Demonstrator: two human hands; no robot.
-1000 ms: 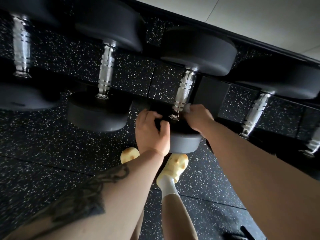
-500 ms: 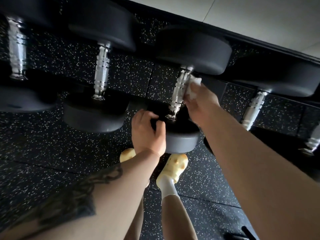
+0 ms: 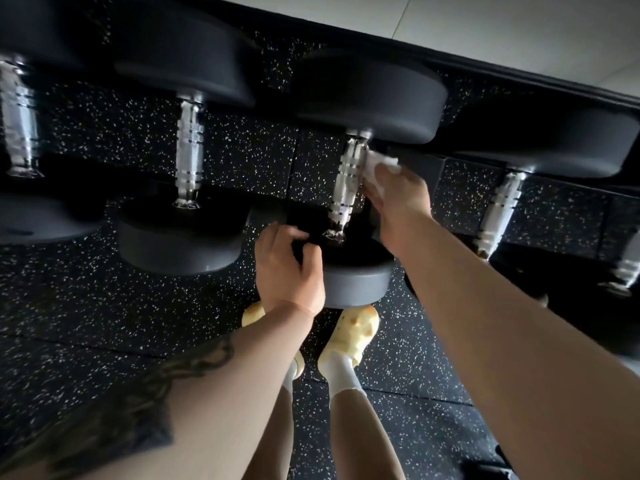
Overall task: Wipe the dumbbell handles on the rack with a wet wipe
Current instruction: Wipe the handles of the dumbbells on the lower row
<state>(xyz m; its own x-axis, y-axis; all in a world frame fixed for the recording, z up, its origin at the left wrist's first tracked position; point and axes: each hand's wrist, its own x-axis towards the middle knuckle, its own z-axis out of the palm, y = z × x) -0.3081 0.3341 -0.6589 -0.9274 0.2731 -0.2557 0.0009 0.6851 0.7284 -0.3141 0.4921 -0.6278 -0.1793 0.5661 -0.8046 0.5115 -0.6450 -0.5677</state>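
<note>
Head view shows the right hand pinching the wet wipe against the chrome handle (mid-wipe, likely), left hand gripping the near weight head; next, the right-hand handle.

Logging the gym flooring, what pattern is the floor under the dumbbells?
Black with scattered white speckles, floor, seen in the head view.

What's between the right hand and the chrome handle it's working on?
In the head view, the white wet wipe lies between the right hand and the chrome handle, pressed against the handle's right side.
</note>
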